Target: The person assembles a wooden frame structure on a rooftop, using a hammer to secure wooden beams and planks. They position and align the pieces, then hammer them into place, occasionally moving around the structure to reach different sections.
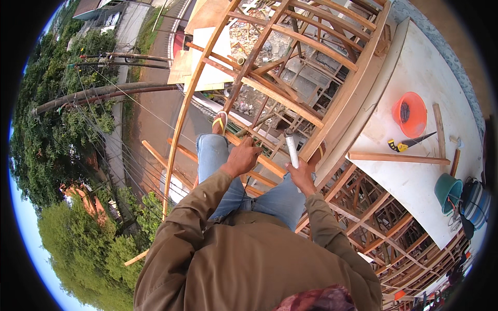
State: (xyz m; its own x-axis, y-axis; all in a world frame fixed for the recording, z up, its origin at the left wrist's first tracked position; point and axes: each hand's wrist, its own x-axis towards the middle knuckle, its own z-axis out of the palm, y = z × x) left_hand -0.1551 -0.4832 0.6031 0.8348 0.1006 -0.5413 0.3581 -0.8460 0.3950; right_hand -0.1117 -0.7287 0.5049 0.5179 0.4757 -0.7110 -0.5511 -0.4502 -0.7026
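Note:
My right hand (302,178) is wrapped round the white handle of a hammer (292,149), its metal head pointing away from me. My left hand (242,157) is closed just above a wooden beam (271,167) of the roof frame, left of the hammer. Whatever its fingers may pinch is too small to make out. Both hands are in front of my knees, with the wooden frame beneath them. My left foot in a sandal (220,123) rests on the frame, beyond my left hand.
At right, a white panel (386,119) holds an orange bucket (410,115), a yellow-handled saw (410,142), a loose wooden batten (398,157) and a green bucket (448,193). Gaps between the beams open onto rubble (254,41) far below. Cables and a road (150,119) lie at left.

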